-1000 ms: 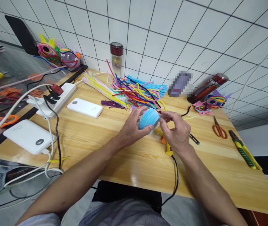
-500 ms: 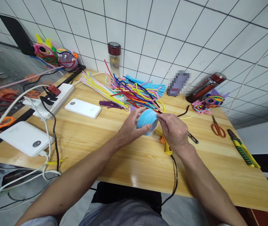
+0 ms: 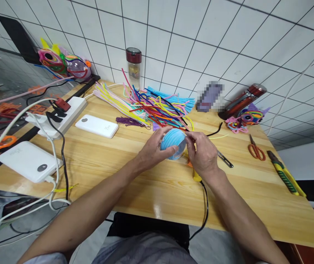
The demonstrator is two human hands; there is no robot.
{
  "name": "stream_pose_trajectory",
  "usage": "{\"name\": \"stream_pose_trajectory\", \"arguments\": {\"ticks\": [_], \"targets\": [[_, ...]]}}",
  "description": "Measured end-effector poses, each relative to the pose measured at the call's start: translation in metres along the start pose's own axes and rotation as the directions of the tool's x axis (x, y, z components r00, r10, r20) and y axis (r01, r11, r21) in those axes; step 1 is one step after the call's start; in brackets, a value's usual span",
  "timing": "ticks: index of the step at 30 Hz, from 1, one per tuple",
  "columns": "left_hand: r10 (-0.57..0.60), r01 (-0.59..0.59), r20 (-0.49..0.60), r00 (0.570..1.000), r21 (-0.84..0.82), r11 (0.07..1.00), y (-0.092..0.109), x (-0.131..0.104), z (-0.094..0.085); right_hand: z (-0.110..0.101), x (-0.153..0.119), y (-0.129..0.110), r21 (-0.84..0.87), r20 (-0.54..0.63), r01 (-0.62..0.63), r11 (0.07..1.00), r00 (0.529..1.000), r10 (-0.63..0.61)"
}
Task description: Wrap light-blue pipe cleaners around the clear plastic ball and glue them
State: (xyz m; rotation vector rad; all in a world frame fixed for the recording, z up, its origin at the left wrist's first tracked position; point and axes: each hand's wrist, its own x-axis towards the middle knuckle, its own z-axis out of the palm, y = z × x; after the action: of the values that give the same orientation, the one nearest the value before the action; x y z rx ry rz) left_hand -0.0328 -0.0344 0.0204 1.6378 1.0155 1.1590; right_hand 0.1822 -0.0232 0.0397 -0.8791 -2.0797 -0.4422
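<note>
My left hand (image 3: 157, 146) is closed around a clear plastic ball (image 3: 182, 147), its thumb across the front. Rows of light blue pipe cleaner (image 3: 170, 140) cover the ball's left and upper part, while its right side is bare and see-through. At the ball's right edge, the thumb and fingers of my right hand (image 3: 203, 151) are pinched together. What sits between those fingertips is hidden. Partly under my right hand lies a yellow hot glue gun (image 3: 197, 176), with its black cord running off the table's front edge.
Behind the ball lies a pile of coloured pipe cleaners (image 3: 162, 108). Thread snips (image 3: 225, 160), scissors (image 3: 256, 148) and pliers (image 3: 283, 174) lie to the right. Power banks (image 3: 96, 126) and a power strip (image 3: 65, 119) with cables occupy the left. A flask (image 3: 242, 101) leans against the wall.
My right hand has shifted slightly left and its wrist has turned, its pinch staying by the ball's right edge. The ball has tilted a little in my left hand.
</note>
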Motion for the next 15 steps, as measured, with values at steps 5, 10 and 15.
{"name": "stream_pose_trajectory", "arguments": {"ticks": [5, 10, 15], "targets": [[-0.023, 0.023, 0.003, 1.000, -0.036, 0.999, 0.0000, 0.0000, 0.0009, 0.0023, -0.0016, -0.0025, 0.014, 0.010, -0.047, 0.999, 0.999, 0.047], [-0.033, 0.033, -0.003, 0.999, -0.042, 0.999, 0.0000, -0.0001, 0.0023, 0.0033, -0.0010, -0.0055, 0.030, -0.008, -0.060, 0.998, 0.998, 0.060], [-0.046, 0.045, -0.031, 0.998, -0.032, 0.998, -0.0033, 0.0003, 0.0036, 0.0009, -0.0019, -0.0061, 0.040, 0.008, -0.106, 0.994, 0.994, 0.106]]}}
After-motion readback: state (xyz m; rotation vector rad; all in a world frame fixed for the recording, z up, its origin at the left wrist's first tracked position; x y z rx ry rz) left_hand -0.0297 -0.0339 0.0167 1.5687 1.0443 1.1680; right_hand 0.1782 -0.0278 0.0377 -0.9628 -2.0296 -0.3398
